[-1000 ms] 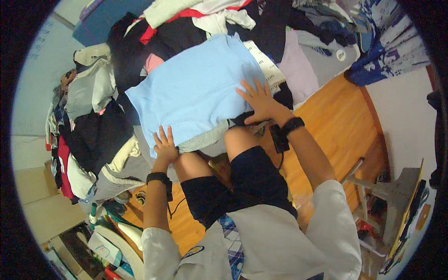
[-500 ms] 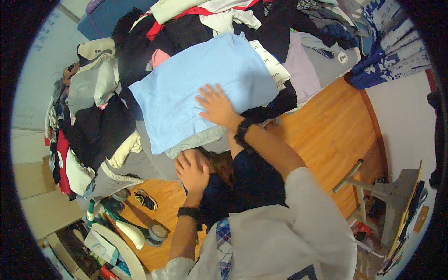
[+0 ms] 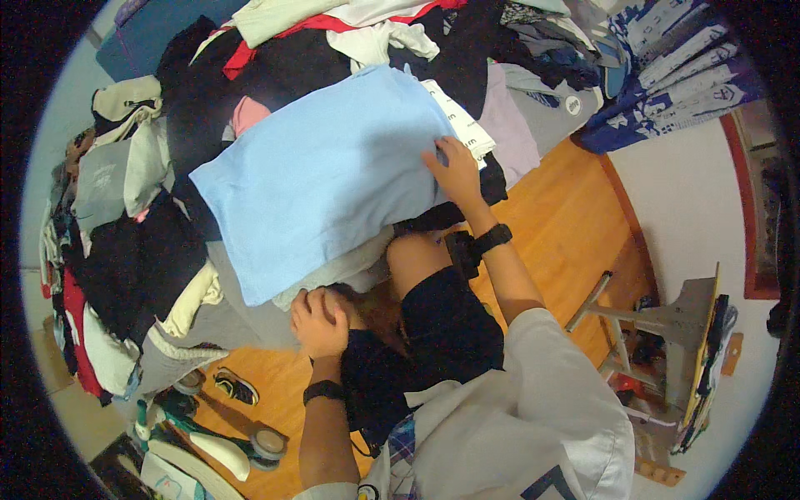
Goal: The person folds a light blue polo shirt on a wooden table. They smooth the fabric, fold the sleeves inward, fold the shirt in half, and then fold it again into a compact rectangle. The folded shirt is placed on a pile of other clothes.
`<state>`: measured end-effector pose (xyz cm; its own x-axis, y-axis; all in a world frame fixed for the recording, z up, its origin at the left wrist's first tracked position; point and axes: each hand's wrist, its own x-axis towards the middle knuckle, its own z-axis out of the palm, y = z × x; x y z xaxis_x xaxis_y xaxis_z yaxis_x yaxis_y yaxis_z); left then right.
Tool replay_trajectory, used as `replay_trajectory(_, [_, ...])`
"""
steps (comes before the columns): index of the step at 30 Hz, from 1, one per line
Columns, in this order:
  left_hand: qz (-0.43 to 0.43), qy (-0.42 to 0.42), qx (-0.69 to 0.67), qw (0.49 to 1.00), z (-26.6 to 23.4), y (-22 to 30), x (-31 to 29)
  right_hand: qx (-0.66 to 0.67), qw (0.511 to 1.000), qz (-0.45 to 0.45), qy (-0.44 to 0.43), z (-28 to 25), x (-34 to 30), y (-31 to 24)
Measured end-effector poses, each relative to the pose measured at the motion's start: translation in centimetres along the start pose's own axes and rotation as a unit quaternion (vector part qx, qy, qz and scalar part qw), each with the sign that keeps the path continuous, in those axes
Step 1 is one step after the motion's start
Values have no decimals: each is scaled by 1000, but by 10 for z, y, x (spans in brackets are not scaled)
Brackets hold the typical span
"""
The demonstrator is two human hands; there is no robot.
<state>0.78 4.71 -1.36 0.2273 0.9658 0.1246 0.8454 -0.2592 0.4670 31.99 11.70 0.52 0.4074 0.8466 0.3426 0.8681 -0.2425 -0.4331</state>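
Note:
A light blue piece of cloth (image 3: 325, 167), seemingly a garment, lies spread over my lap side of the bed-like surface, on top of a grey cloth (image 3: 354, 262). My right hand (image 3: 457, 173) is at the blue cloth's right edge, thumb and fingers apart and bent, with the fingertips touching or just over it. A white printed cloth (image 3: 458, 121) pokes out beside those fingers. My left hand (image 3: 321, 323) rests on my left knee, fingers loosely spread, just below the grey cloth. It holds nothing.
Heaped clothes surround the cloth: black garments (image 3: 142, 267) at left, a white one (image 3: 379, 42) behind, a lilac one (image 3: 510, 125) at right. A shoe (image 3: 236, 386) sits on the wooden floor (image 3: 575, 225). A grey folding stand (image 3: 667, 329) is at right; patterned curtains (image 3: 675, 75) hang behind.
My right hand has slid from the middle of the blue cloth to its right edge. My left hand stays on my knee. The whole view has shifted slightly.

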Motion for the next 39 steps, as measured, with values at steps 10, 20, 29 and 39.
replay_trajectory(10, [-20, -25, 7, 999, -4, -1, 1, 171, 972, 155, -39, 5, 27, -10])
replay_trajectory(20, [-39, -41, -24, 998, -7, -4, 0, 334, 914, 231, -4, 4, 33, 13])
replay_trajectory(29, [-47, -39, -3, 998, -5, -1, 1, 341, 923, 174, 48, 26, 18, 12])
replay_trajectory(39, [-52, -28, -9, 998, -6, 4, 2, 273, 943, 188, 22, 23, 18, 7])
